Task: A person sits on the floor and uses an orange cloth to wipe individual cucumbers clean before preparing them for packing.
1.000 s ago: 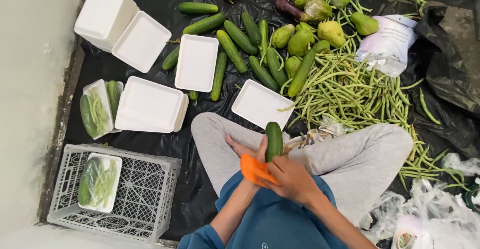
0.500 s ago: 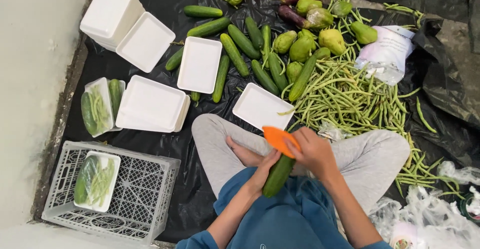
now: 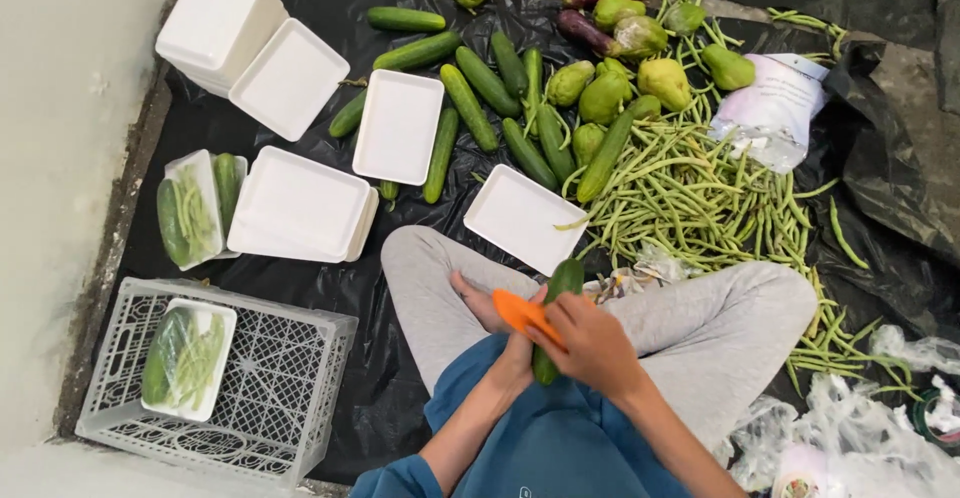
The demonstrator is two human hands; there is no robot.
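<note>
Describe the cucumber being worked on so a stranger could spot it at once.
Start at the seated person's grey trouser legs, crossed on the black plastic sheet. Over the lap, the left hand and right hand grip one long dark green cucumber beside an orange peeler. Unlike the loose cucumbers, it is held up, not lying down.

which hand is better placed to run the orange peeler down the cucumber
The right hand: it already grips the orange peeler against the cucumber. The left hand is beneath, mostly hidden, apparently steadying the cucumber.
</note>
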